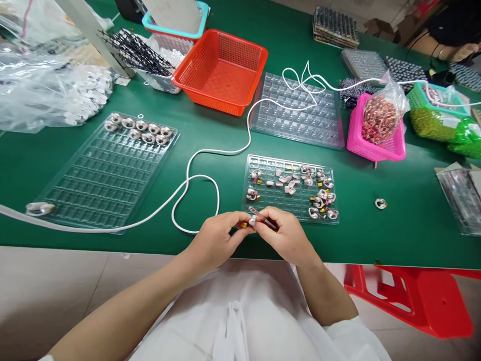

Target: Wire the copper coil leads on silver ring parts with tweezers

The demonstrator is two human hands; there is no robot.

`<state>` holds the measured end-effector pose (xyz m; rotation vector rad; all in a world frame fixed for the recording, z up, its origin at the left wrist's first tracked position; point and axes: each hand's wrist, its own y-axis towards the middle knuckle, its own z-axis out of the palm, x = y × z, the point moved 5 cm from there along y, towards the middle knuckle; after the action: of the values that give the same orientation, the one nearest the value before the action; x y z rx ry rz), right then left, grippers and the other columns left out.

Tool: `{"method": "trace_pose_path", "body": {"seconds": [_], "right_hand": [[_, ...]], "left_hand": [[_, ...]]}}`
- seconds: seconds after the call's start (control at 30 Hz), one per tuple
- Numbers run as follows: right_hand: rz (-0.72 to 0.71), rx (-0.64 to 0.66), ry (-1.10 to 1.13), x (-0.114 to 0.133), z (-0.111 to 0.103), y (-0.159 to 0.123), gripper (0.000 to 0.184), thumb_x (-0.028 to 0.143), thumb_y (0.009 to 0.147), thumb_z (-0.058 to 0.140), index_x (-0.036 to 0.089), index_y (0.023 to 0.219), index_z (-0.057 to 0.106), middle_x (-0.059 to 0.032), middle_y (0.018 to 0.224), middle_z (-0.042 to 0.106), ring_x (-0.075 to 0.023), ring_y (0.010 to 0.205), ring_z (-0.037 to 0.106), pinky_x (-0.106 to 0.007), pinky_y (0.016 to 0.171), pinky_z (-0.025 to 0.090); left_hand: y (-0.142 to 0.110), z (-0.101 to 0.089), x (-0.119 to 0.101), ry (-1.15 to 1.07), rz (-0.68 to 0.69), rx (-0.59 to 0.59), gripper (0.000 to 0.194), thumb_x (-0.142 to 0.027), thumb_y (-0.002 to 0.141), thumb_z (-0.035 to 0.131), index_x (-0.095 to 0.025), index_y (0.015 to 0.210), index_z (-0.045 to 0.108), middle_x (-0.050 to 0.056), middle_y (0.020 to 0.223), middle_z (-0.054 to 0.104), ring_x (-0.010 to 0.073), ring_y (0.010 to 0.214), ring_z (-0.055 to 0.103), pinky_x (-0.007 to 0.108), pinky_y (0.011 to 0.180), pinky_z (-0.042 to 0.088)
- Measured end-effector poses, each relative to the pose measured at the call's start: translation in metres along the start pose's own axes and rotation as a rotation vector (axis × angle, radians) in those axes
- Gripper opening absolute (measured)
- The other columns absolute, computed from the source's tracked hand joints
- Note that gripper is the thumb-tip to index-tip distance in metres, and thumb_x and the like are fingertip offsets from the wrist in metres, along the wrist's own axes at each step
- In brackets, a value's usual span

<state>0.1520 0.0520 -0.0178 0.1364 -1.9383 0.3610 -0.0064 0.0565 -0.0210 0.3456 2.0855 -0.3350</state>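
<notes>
Near the table's front edge, my left hand pinches a small, shiny white earbud-like part with a yellow tab. My right hand meets it from the other side, its fingers closed around a slim dark tool that looks like tweezers. The fingertips hide much of both. Just beyond my hands lies a clear compartment tray. It bears several loose pale caps in the middle and similar silver parts with yellow tabs, mostly at its right side.
A second clear tray on the left holds several silver shells. A white cable loops across the green table. Red and pink baskets stand farther back. One silver part lies alone. A red stool is below right.
</notes>
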Motion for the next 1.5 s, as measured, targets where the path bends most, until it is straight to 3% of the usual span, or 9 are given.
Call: {"method": "trace_pose_path", "body": {"seconds": [0.27,0.47,0.63,0.9,1.1,1.3,1.4,1.5], "right_hand": [[-0.15,-0.075,-0.05,0.007,-0.002,-0.005,0.011,0.019,0.092,0.061,0.021,0.091,0.073,-0.0012,0.079,0.062,-0.013,0.067,0.055,-0.024,0.059,0.043],[-0.335,-0.135,-0.085,0.004,0.0,-0.012,0.023,0.016,0.092,0.059,0.023,0.107,0.074,-0.0035,0.089,0.067,-0.0101,0.06,0.054,-0.024,0.054,0.045],[-0.469,-0.152,-0.174,0.006,0.001,-0.015,0.021,0.014,0.091,0.058,0.022,0.103,0.073,-0.0047,0.088,0.067,-0.0108,0.063,0.06,-0.022,0.055,0.051],[-0.517,-0.149,-0.169,0.01,0.0,-0.015,0.019,0.012,0.092,0.058,0.022,0.102,0.07,-0.0051,0.09,0.068,-0.0119,0.066,0.062,-0.023,0.058,0.054],[-0.632,-0.135,-0.289,0.015,0.001,-0.018,0.025,0.009,0.092,0.053,0.023,0.107,0.067,-0.0065,0.092,0.07,-0.0161,0.078,0.068,-0.028,0.068,0.058],[-0.708,-0.13,-0.442,0.018,0.004,-0.024,0.029,0.008,0.092,0.049,0.023,0.113,0.063,-0.0075,0.09,0.07,-0.0174,0.075,0.065,-0.03,0.066,0.056],[-0.736,-0.13,-0.476,0.017,0.002,-0.024,0.03,0.007,0.092,0.05,0.022,0.115,0.062,-0.008,0.091,0.071,-0.0173,0.073,0.064,-0.03,0.065,0.055],[-0.768,-0.145,-0.522,0.019,-0.004,-0.025,0.029,0.009,0.093,0.052,0.022,0.118,0.061,-0.0082,0.092,0.072,-0.017,0.07,0.062,-0.031,0.062,0.053]], "left_hand": [[0.0,-0.002,0.004,-0.186,-0.123,0.027,0.016,-0.031,0.09,0.064,-0.022,0.099,0.074,0.003,0.096,0.081,0.0215,0.086,0.075,0.028,0.08,0.056],[0.0,-0.004,0.01,-0.312,-0.214,-0.002,0.018,-0.034,0.086,0.069,-0.021,0.097,0.075,0.003,0.092,0.081,0.0221,0.085,0.075,0.029,0.079,0.057],[0.0,-0.001,0.013,-0.417,-0.259,-0.002,0.02,-0.035,0.083,0.073,-0.02,0.096,0.075,0.004,0.092,0.081,0.0226,0.086,0.075,0.03,0.08,0.058],[-0.003,0.001,0.011,-0.564,-0.289,0.047,0.017,-0.028,0.081,0.072,-0.018,0.094,0.075,0.004,0.09,0.08,0.0223,0.087,0.075,0.032,0.084,0.059],[-0.006,0.001,0.01,-0.581,-0.283,0.052,0.014,-0.028,0.082,0.071,-0.019,0.092,0.074,0.004,0.087,0.079,0.0221,0.084,0.074,0.033,0.083,0.06],[-0.008,0.002,0.008,-0.623,-0.305,0.047,0.013,-0.027,0.08,0.074,-0.019,0.09,0.074,0.002,0.083,0.077,0.0205,0.079,0.072,0.032,0.08,0.06],[-0.008,0.003,0.008,-0.73,-0.334,0.071,0.014,-0.026,0.079,0.076,-0.018,0.091,0.074,0.003,0.084,0.077,0.0205,0.082,0.072,0.033,0.082,0.059],[-0.007,0.006,0.009,-0.938,-0.385,0.165,0.024,-0.029,0.08,0.08,-0.017,0.099,0.072,0.005,0.09,0.078,0.0208,0.086,0.074,0.034,0.087,0.058]]}}
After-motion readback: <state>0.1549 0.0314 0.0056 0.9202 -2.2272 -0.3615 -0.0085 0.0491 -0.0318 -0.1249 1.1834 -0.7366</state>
